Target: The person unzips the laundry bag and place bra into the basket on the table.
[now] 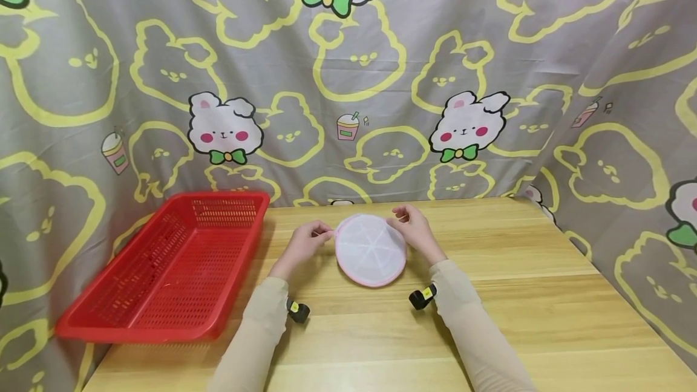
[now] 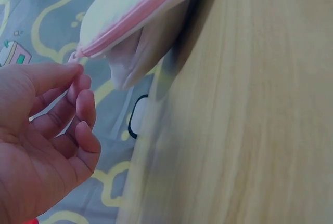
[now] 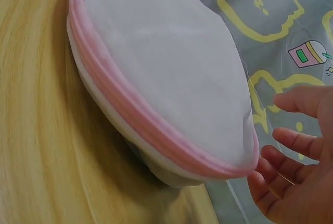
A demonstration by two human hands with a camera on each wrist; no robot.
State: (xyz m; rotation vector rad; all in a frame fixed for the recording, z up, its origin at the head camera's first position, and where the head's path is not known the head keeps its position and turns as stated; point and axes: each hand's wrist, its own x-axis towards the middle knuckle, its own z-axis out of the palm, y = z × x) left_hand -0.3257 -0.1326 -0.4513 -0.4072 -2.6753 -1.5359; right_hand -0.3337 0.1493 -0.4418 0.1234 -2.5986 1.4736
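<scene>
A round white fabric bag [image 1: 371,251] with a pink zipper edge stands between the two hands on the table. In the left wrist view, thumb and forefinger of my left hand [image 2: 49,125] pinch the small zipper pull [image 2: 74,56] at the end of the pink zipper [image 2: 138,13]. My right hand [image 1: 415,231] is at the bag's right side. Its fingers are loosely bent and spread in the right wrist view, where the lower fingertips [image 3: 260,182] are close to or touching the bag's pink rim [image 3: 156,135]; exact contact is hard to tell.
On the left of the wooden table [image 1: 517,295] stands a red plastic basket [image 1: 190,283] with perforated sides. A grey curtain [image 1: 359,77] with yellow outlines and white cartoon animals hangs behind and at both sides. Each wrist wears a small black camera [image 1: 422,297].
</scene>
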